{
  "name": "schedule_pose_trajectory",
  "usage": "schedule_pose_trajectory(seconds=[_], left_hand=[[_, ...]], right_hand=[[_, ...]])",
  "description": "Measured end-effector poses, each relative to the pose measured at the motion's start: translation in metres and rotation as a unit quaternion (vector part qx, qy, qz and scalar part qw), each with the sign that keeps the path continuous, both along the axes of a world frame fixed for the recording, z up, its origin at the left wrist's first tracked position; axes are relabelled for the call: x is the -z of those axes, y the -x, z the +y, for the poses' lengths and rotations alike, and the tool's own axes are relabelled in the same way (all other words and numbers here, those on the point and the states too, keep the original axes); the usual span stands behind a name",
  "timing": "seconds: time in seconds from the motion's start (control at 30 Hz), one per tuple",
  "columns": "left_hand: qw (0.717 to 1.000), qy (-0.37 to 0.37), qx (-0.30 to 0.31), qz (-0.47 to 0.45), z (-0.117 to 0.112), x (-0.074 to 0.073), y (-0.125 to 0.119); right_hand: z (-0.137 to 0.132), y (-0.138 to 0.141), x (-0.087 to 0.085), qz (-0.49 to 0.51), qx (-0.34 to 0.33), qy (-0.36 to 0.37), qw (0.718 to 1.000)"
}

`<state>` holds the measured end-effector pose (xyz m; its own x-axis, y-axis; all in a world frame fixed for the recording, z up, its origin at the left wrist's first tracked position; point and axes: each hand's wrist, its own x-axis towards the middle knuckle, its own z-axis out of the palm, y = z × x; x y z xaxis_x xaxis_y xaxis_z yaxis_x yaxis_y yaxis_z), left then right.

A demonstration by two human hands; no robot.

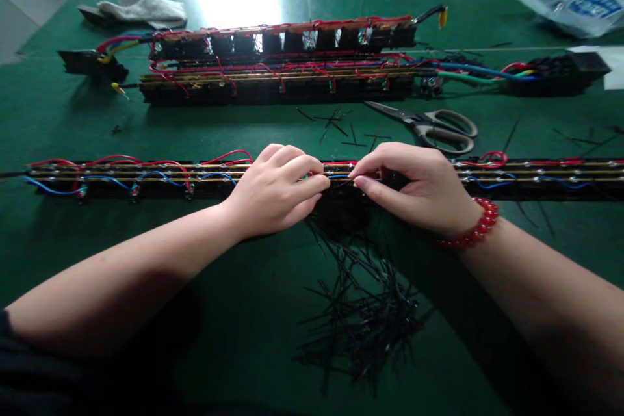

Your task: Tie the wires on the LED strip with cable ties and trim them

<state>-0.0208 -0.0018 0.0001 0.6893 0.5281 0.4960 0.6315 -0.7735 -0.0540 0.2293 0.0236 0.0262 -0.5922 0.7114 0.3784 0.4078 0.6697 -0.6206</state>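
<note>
A long black bar (pixel 112 177) with brass rods and red and blue wires lies crosswise before me. My left hand (pixel 280 192) is closed over its middle, fingers curled down at the rods and wires. Just to the right, my right hand (pixel 414 185), with a red bead bracelet (pixel 480 224) at the wrist, pinches a thin black strand, seemingly a cable tie (pixel 344 182), between thumb and forefinger. The fingertips of both hands are close together but apart. Below them spreads a loose pile of black cable ties (pixel 365 312).
Scissors (pixel 439 127) lie beyond my right hand, beside scattered black offcuts (pixel 334 122). Two more wired bars (pixel 277 88) rest farther back on the green table (pixel 234 344). A grey-white glove or cloth (pixel 141 6) is back left, a plastic bag (pixel 578 6) back right.
</note>
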Motion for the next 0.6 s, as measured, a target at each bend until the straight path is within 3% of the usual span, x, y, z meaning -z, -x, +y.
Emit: schedule_pose_trajectory(seconds=[0.6], left_hand=[[1.0, 0.0, -0.001, 0.002, -0.0002, 0.0, -0.0006]], right_hand=[[0.0, -0.0002, -0.0012, -0.004, 0.0, 0.0, 1.0]])
